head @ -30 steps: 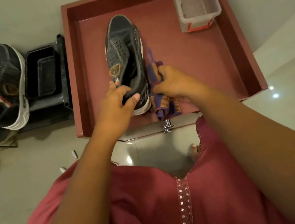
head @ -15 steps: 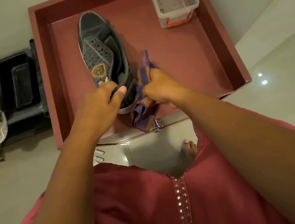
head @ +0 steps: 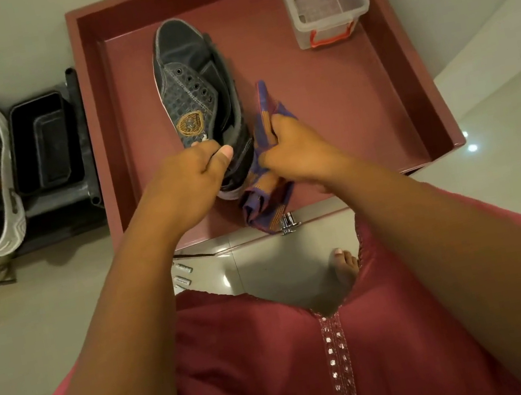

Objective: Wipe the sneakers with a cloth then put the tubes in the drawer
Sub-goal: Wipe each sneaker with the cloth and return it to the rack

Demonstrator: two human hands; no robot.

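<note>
Dark sneaker (head: 197, 104) lies in the open drawer (head: 408, 94); left hand (head: 187, 182) clasps its heel collar, a stiff, sound hold. Right hand (head: 296, 152) bunches the cloth (head: 268, 192), soft and limp, against the side. Tubes (head: 182, 273) lie on the floor, light, likely slippery

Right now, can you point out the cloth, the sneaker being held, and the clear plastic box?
cloth (head: 265, 201), head view, on the lower folds hanging below the right hand.
sneaker (head: 188, 81), head view, on the grey upper beside the eyelets.
clear plastic box (head: 332, 29), head view, on its near wall above the red latch.
</note>
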